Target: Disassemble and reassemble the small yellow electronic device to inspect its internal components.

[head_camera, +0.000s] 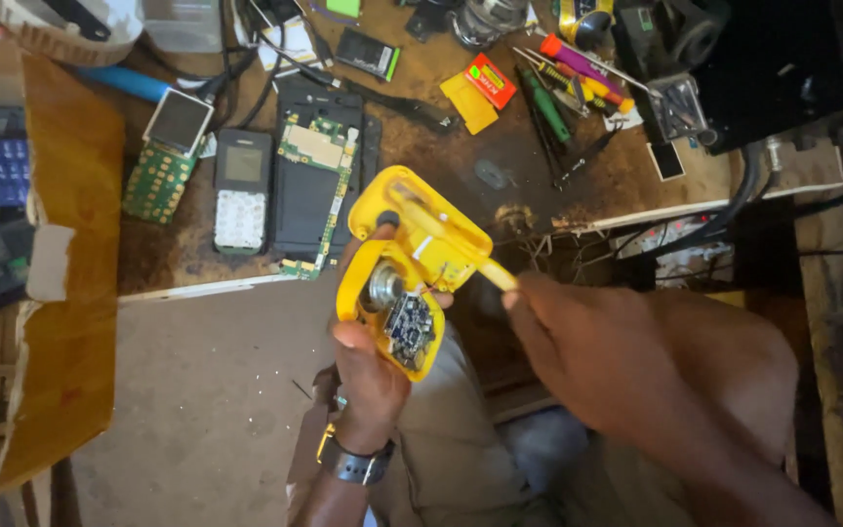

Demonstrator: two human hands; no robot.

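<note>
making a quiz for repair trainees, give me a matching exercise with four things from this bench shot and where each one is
Things:
1. yellow device casing
2. wristwatch
3. bare green keypad board
4. orange box

Places:
A. on the left wrist
B. flat on the bench, far left of the phone parts
C. held open in the left hand
D. on the bench beside the screwdrivers

Pairs: 1-C, 2-A, 3-B, 4-D
</note>
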